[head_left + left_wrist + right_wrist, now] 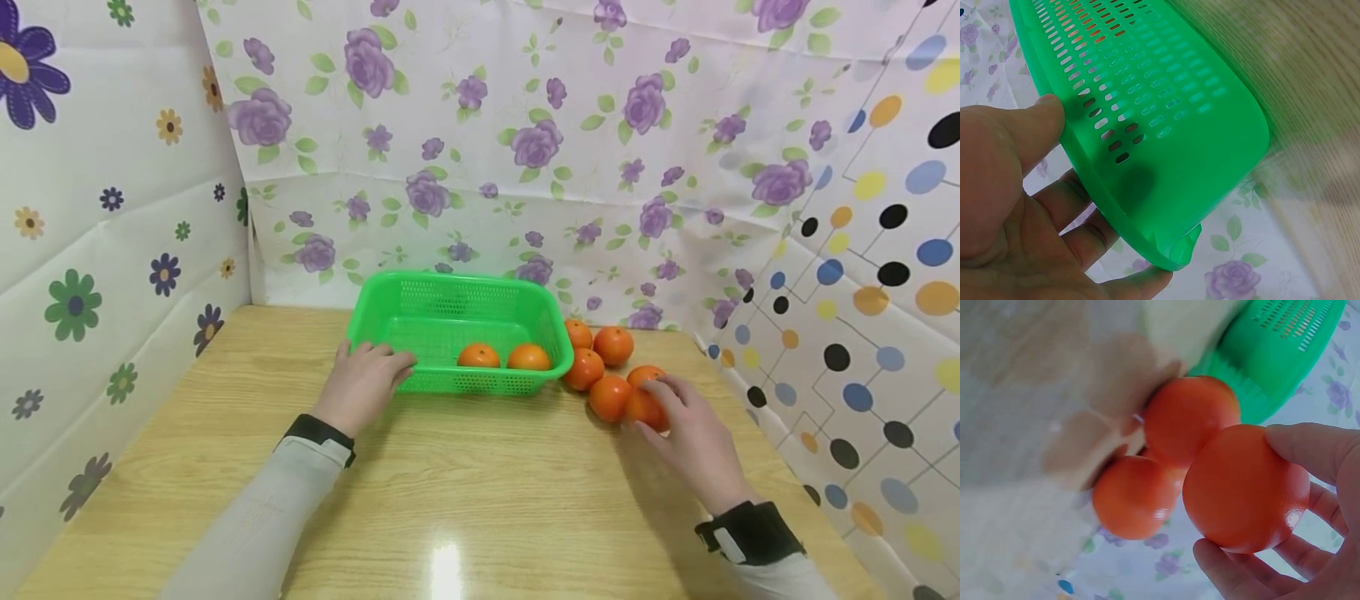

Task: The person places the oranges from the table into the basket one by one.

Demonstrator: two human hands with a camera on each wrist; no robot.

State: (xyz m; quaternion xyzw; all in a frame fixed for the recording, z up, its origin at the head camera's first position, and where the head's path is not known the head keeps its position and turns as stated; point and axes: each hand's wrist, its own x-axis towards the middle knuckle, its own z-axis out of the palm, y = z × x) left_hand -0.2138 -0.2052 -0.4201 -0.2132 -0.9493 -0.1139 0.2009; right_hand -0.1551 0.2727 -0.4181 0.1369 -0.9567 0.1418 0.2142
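Observation:
A green perforated plastic basket stands near the back of the table, with two oranges inside along its front wall. My left hand holds the basket's front left corner; in the left wrist view its thumb lies on the rim and the fingers reach around the other side. To the right of the basket, my right hand grips an orange between thumb and fingers. Several other oranges sit in a cluster between that hand and the basket's right end.
The wooden table extends in front of the basket toward me. Flowered sheeting hangs behind and on the left, and a dotted sheet stands along the right edge.

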